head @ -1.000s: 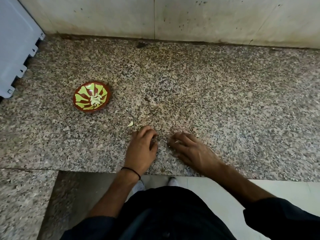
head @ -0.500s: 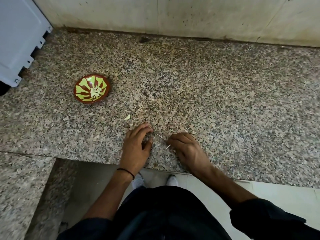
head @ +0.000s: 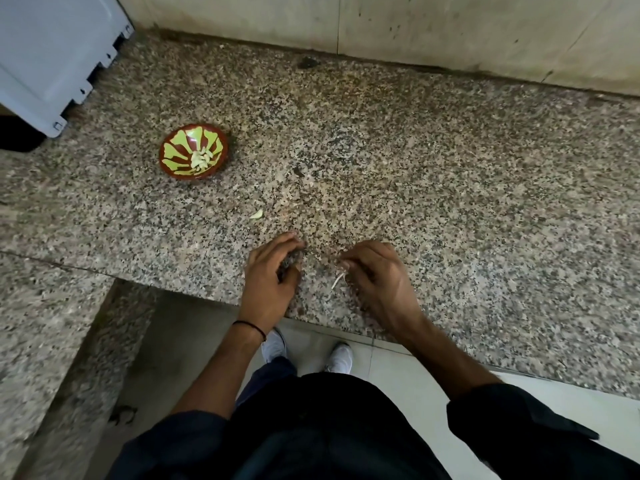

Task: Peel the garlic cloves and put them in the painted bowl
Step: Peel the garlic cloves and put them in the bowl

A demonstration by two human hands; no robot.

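Our left hand (head: 273, 271) and right hand (head: 379, 275) curl near the table (head: 450, 202) edge; we cannot tell what either holds. A pale garlic shred (head: 337, 281) sits at the right fingertips. The painted bowl (head: 171, 155), holding peeled cloves (head: 201, 158), lies at ten o'clock, well apart, so we judge a slippery clove could drop on the way or roll off the near edge.

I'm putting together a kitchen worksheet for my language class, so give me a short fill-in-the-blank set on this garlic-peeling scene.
1. The painted bowl stands on the granite counter, to the ___ of the left hand.
2. That hand has a ___ band at its wrist.
3. At the right hand, a pale strip of skin juts from the curled ___.
4. The shoes below the counter edge are ___.

Missing words: left; black; fingers; white.
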